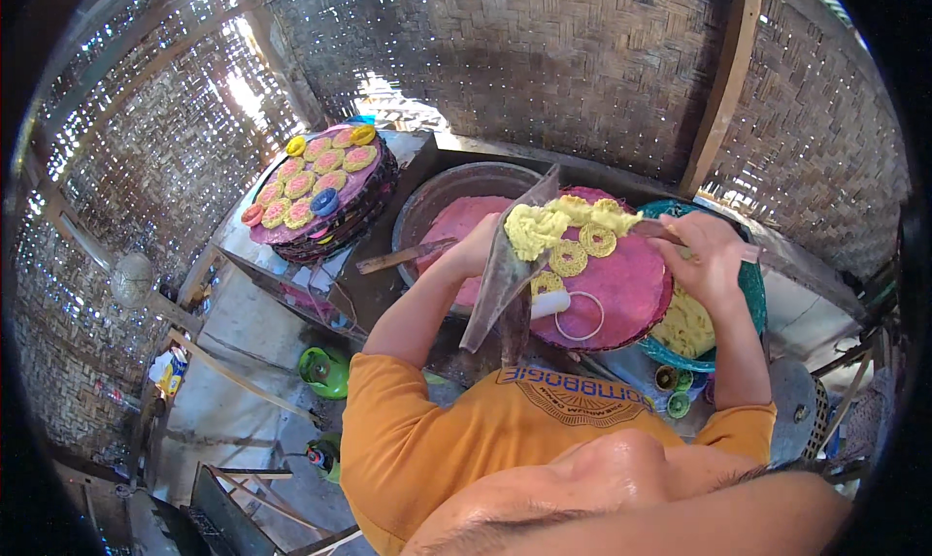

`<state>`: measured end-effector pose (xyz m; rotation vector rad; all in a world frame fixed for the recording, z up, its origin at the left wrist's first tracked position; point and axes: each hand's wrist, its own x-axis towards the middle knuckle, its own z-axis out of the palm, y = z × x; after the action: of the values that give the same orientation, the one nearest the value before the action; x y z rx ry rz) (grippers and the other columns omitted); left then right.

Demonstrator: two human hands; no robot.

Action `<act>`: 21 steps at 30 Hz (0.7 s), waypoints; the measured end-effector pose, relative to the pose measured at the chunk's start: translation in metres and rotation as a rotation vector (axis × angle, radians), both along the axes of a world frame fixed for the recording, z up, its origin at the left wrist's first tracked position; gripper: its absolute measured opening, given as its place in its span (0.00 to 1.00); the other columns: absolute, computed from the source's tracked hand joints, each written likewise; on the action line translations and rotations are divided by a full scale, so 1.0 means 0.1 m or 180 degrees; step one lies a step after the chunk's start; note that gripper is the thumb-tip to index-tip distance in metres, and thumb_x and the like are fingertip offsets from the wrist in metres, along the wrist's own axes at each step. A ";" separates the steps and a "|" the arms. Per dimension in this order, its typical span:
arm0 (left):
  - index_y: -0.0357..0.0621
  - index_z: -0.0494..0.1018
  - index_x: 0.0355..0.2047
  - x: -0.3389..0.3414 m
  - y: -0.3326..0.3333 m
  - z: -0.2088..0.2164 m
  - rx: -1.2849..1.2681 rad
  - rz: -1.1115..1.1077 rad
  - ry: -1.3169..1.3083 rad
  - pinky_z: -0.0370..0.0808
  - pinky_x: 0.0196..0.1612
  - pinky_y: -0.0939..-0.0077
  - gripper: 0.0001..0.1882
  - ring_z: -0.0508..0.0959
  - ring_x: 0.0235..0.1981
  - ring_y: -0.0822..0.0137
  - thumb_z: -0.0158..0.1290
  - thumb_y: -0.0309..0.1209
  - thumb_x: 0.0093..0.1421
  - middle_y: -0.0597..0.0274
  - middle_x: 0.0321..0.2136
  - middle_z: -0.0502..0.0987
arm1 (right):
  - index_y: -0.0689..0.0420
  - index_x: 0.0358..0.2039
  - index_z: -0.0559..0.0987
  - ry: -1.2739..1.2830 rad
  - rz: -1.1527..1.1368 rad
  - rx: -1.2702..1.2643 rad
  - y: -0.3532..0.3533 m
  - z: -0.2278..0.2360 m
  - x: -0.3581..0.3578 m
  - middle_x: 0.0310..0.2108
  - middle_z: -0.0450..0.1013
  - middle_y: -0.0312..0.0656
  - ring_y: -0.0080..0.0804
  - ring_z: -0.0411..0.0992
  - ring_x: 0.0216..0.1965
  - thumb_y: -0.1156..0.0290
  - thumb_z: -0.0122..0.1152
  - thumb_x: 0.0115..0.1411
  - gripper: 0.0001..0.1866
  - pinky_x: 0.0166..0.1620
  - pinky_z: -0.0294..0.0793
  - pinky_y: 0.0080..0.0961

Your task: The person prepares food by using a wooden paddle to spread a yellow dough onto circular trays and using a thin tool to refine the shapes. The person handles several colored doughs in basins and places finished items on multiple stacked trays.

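My left hand (478,245) grips the side of a thin grey sheet (495,299), held tilted with soft yellow dough (534,232) heaped on its upper part. My right hand (707,257) is closed round a brown flat scraper (652,229), whose far end touches yellow dough. Beneath both hands lies a round pink-covered tray (626,299) bearing several yellow dough rings (597,240). A white ring-shaped tool (582,315) with a white cylinder (550,304) rests over the tray's near left part. My left fingers are partly hidden by the sheet.
Left of the tray, a basin (413,221) contains pink material; a wooden stick (403,256) crosses its near rim. A teal basin (755,299) of yellow dough stands right. Stacked round trays (374,182) with pink-and-yellow flower-like pieces sit far left. A woven wall (582,71) closes the back.
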<state>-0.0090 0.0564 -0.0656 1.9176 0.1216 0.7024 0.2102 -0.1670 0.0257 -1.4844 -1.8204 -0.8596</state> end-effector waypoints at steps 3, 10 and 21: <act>0.37 0.73 0.39 -0.01 0.03 -0.03 -0.0269 -0.0058 -0.0043 0.71 0.43 0.74 0.21 0.76 0.37 0.70 0.60 0.31 0.43 0.57 0.35 0.77 | 0.54 0.30 0.77 0.0186 0.0111 -0.0308 -0.02 -0.08 0.01 0.20 0.71 0.40 0.36 0.71 0.22 0.69 0.69 0.39 0.15 0.25 0.68 0.29; 0.40 0.74 0.34 -0.11 -0.04 0.10 0.1066 0.0633 0.0344 0.73 0.39 0.66 0.18 0.77 0.35 0.53 0.56 0.38 0.45 0.49 0.34 0.76 | 0.56 0.28 0.76 0.0463 0.0257 -0.0874 -0.09 0.09 0.01 0.21 0.71 0.41 0.39 0.71 0.23 0.65 0.66 0.44 0.12 0.26 0.69 0.30; 0.42 0.74 0.25 0.03 -0.51 0.23 0.2552 0.1554 0.1239 0.74 0.35 0.61 0.16 0.75 0.30 0.52 0.55 0.40 0.40 0.49 0.25 0.75 | 0.54 0.23 0.74 0.0052 -0.0186 -0.1936 0.11 0.27 -0.39 0.19 0.70 0.41 0.40 0.71 0.23 0.60 0.58 0.49 0.11 0.25 0.67 0.37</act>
<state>-0.0064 0.0058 -0.0425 2.8336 0.6496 0.7468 0.1711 -0.1563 0.0526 -1.9024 -2.1464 -0.3164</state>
